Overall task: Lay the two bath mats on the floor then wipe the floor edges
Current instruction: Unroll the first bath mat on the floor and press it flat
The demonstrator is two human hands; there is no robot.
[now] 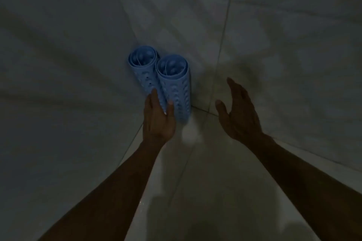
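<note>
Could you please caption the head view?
Left hand grips one of two rolled blue mats standing in a tiled corner.

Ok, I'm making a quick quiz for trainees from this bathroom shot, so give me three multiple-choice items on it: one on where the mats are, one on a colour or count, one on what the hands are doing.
1. Where are the rolled mats?
A. Spread flat on the floor
B. Standing on end in the corner where the walls meet
C. Hanging on a rail

2. How many rolls are there, and what colour?
A. One green
B. Three white
C. Two blue

3. How are the hands?
A. Left touches the rolls, right is open and apart from them
B. Both grip one roll
C. Both are out of view

Answers:
1 B, the left mat roll and the right mat roll stand upright, side by side against the wall.
2 C, two blue tubes show.
3 A, the left hand is on the rolls' lower part, while the right hand is spread in the air.
</note>
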